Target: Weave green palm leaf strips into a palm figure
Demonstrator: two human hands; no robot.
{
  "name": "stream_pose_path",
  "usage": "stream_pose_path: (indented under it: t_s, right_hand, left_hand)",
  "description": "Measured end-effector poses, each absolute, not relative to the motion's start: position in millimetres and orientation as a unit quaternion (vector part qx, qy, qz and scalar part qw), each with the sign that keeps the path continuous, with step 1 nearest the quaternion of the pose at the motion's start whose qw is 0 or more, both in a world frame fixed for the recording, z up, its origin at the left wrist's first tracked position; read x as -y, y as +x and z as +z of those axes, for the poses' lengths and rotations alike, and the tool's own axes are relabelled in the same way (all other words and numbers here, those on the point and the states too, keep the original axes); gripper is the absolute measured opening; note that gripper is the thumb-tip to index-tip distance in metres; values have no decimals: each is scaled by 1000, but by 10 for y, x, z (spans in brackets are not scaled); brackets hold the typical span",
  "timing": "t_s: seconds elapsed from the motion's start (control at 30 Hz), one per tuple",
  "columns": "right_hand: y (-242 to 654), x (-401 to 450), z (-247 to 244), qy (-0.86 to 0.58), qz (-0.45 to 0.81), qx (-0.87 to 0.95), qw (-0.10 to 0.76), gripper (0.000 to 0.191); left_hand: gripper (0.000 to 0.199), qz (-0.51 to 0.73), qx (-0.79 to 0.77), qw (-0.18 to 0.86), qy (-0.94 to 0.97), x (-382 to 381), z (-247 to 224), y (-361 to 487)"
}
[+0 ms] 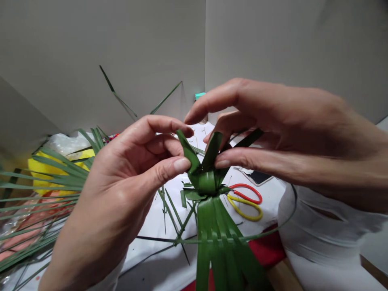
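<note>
In the head view a woven green leaf piece (207, 184) is held up in the middle, with folded tips on top and long leaf strips fanning downward. My left hand (130, 173) pinches its left upturned tip between thumb and fingers. From the other side, my right hand (273, 125) has its thumb against the base of another upright tip, with its index finger raised and bent over the top. Part of the right fingers is hidden behind the thumb and leaf. A dark strip end sticks out near those fingers.
Scissors (246, 202) with red and yellow handles lie behind the piece, among leaf scraps (172, 214) on a white surface. A phone (257, 177) is partly covered by my right hand. Many long leaf strips (60, 178), a yellow item (38, 171) and clear plastic (68, 141) fill the left.
</note>
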State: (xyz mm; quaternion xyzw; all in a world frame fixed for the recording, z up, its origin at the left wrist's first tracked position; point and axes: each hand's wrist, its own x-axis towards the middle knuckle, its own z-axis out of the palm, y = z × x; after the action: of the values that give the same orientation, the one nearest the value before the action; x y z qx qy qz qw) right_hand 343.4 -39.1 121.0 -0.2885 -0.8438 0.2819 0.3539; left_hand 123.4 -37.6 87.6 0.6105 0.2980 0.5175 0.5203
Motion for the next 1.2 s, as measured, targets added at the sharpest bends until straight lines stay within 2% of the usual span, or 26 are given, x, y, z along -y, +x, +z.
stream_pose_path:
  t_s: [0.33, 0.57, 0.8, 1.2]
  right_hand:
    - [3409, 389, 1209, -300, 299, 830, 363, 35]
    - [3387, 359, 1211, -318, 307, 821, 361, 27]
    - [3260, 381, 1233, -354, 313, 787, 396, 37]
    - [3251, 375, 1117, -364, 237, 775, 458, 45]
  left_hand:
    - [29, 529, -304, 489, 624, 374, 873, 1251]
    - [25, 531, -293, 488, 628, 389, 842, 1256]
    - [25, 530, -304, 480, 629, 396, 860, 1251]
    - [25, 577, -289, 552, 528, 318, 894, 1343]
